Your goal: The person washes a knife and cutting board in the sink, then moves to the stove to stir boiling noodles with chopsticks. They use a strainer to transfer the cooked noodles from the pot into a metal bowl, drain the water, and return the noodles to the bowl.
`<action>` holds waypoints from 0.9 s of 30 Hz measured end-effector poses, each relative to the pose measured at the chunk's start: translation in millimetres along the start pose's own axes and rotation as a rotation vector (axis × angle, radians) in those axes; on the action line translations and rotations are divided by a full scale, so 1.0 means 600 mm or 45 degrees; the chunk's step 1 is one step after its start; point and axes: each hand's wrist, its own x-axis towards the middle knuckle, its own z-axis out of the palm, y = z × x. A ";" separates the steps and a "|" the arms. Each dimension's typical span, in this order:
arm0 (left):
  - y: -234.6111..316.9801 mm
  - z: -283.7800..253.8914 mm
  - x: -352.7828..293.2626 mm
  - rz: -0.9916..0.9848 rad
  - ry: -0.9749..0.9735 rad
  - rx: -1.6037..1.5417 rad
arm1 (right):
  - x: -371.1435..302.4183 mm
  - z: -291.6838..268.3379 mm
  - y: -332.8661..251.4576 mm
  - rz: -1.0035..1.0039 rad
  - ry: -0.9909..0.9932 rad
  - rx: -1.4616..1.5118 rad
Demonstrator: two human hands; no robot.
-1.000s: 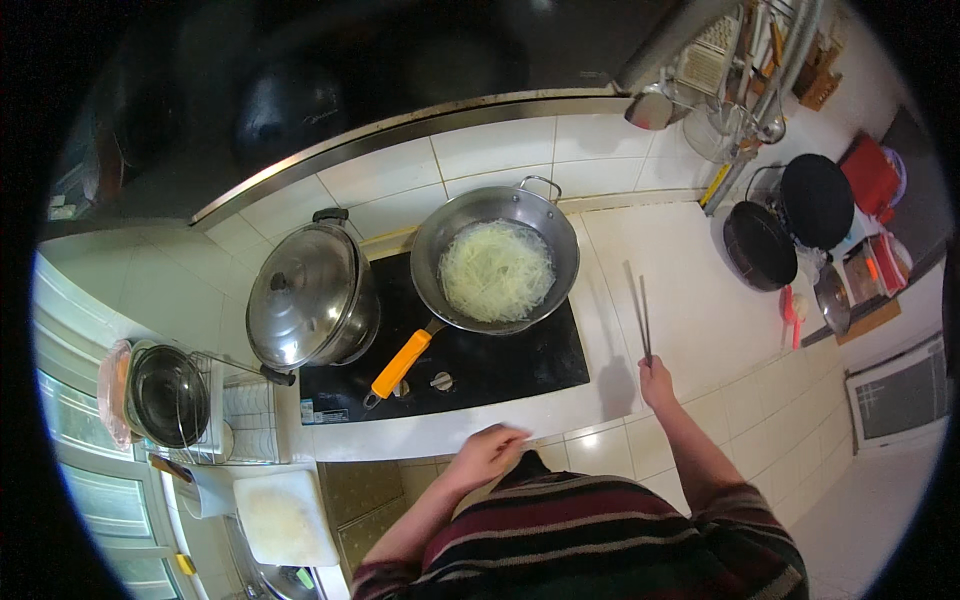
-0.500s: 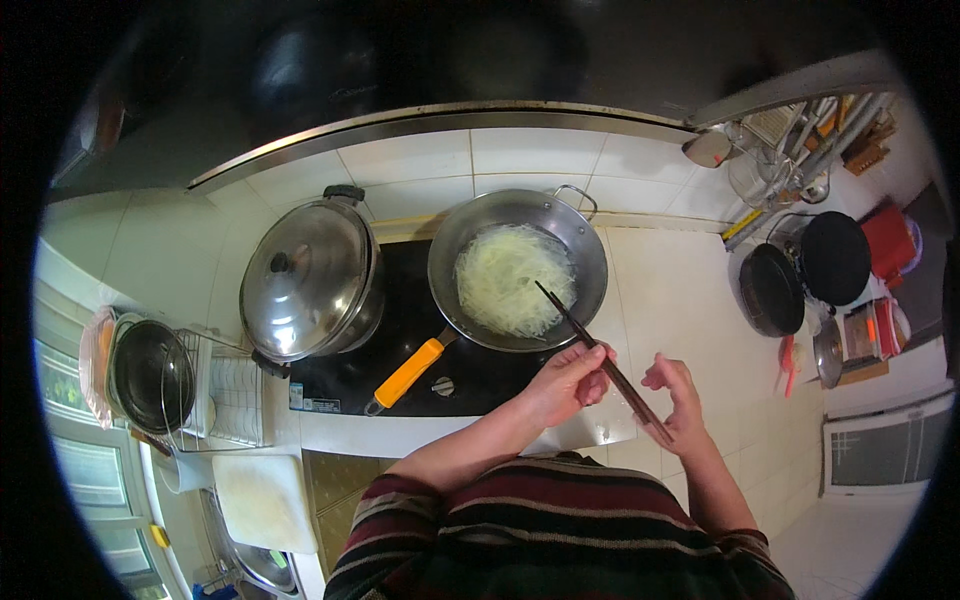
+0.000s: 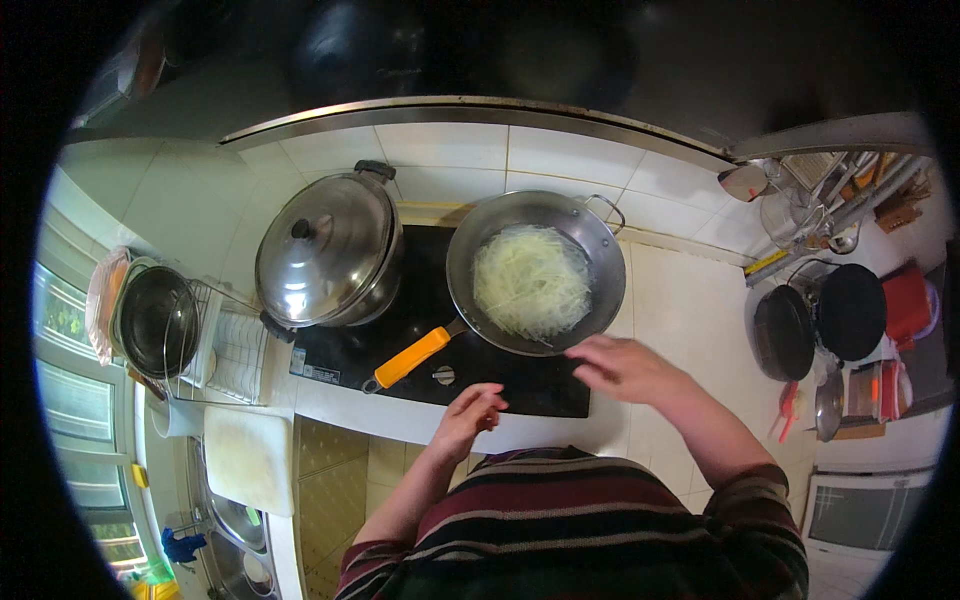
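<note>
A steel wok (image 3: 606, 258) with an orange handle (image 3: 410, 357) sits on the black cooktop (image 3: 520, 392) and holds pale shredded food (image 3: 530, 282). My right hand (image 3: 625, 368) hovers palm down at the wok's near rim. It seems closed on the chopsticks (image 3: 546, 343), of which only a thin dark tip shows, reaching over the rim. My left hand (image 3: 470, 412) hangs over the counter's front edge below the orange handle, fingers loosely curled and holding nothing.
A lidded steel pot (image 3: 325, 250) stands on the left burner. Further left is a wire rack with a dark bowl (image 3: 155, 320), and a white board (image 3: 250, 455) lies below it. On the right are a black pan (image 3: 785, 332), a black lid (image 3: 850, 310) and a red container (image 3: 908, 300).
My right hand left the counter at the right and came to the wok's rim with the chopsticks. My left hand met it there, then dropped back empty to the counter edge.
</note>
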 end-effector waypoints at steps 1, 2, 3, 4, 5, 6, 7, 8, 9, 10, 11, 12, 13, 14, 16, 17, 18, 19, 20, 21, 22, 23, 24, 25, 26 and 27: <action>-0.006 -0.014 -0.010 -0.006 0.102 -0.035 | 0.013 0.023 0.003 -0.134 0.002 -0.104; -0.013 -0.027 -0.018 0.013 0.139 -0.059 | 0.029 0.051 0.013 -0.269 0.008 -0.208; -0.018 -0.040 -0.025 0.036 0.181 -0.084 | 0.052 0.066 0.020 -0.229 -0.071 -0.263; -0.022 -0.048 -0.030 0.056 0.217 -0.110 | 0.078 0.075 0.028 -0.183 -0.149 -0.320; -0.022 -0.050 -0.035 0.100 0.244 -0.147 | 0.096 0.083 0.044 -0.137 -0.229 -0.377; -0.021 -0.052 -0.039 0.120 0.256 -0.137 | 0.108 0.093 0.073 -0.276 0.012 -0.274; -0.021 -0.055 -0.042 0.142 0.273 -0.130 | 0.121 0.087 0.090 -0.241 0.023 -0.250; -0.022 -0.058 -0.047 0.164 0.294 -0.124 | 0.133 0.077 0.102 -0.207 0.031 -0.226; -0.023 -0.060 -0.050 0.162 0.341 -0.089 | 0.137 0.066 0.112 -0.181 0.133 -0.206; -0.025 -0.063 -0.054 0.165 0.367 -0.086 | 0.140 0.054 0.121 -0.155 0.236 -0.184; -0.027 -0.066 -0.057 0.169 0.390 -0.080 | 0.142 0.042 0.130 -0.128 0.341 -0.164; -0.029 -0.069 -0.061 0.172 0.413 -0.074 | 0.145 0.030 0.142 -0.114 0.409 -0.140; -0.031 -0.071 -0.064 0.181 0.430 -0.085 | 0.149 0.016 0.152 -0.099 0.477 -0.119; -0.033 -0.074 -0.068 0.188 0.447 -0.095 | 0.154 0.005 0.161 -0.084 0.545 -0.098; -0.034 -0.077 -0.073 0.195 0.482 -0.107 | 0.163 -0.016 0.165 0.039 0.557 -0.035; -0.034 -0.078 -0.074 0.193 0.499 -0.108 | 0.169 -0.025 0.165 0.100 0.562 -0.003; -0.035 -0.078 -0.075 0.192 0.516 -0.110 | 0.178 -0.028 0.170 0.118 0.565 0.016; -0.035 -0.078 -0.075 0.194 0.523 -0.098 | 0.186 -0.027 0.176 0.138 0.572 0.037; -0.036 -0.077 -0.074 0.196 0.529 -0.087 | 0.189 -0.024 0.180 0.158 0.579 0.058; -0.038 -0.077 -0.073 0.198 0.534 -0.074 | 0.191 -0.017 0.182 0.122 0.594 0.021; -0.038 -0.077 -0.072 0.200 0.542 -0.077 | 0.198 -0.011 0.177 0.084 0.608 -0.016; -0.038 -0.076 -0.070 0.202 0.549 -0.078 | 0.202 -0.006 0.172 0.047 0.623 -0.054; -0.039 -0.075 -0.069 0.204 0.554 -0.079 | 0.197 0.002 0.165 -0.007 0.456 -0.159; -0.039 -0.075 -0.070 0.202 0.555 -0.088 | 0.186 0.016 0.151 -0.060 0.286 -0.262; -0.038 -0.075 -0.071 0.201 0.554 -0.095 | 0.174 0.024 0.140 -0.114 0.119 -0.364; -0.037 -0.075 -0.071 0.201 0.553 -0.102 | 0.159 0.020 0.132 -0.127 0.052 -0.345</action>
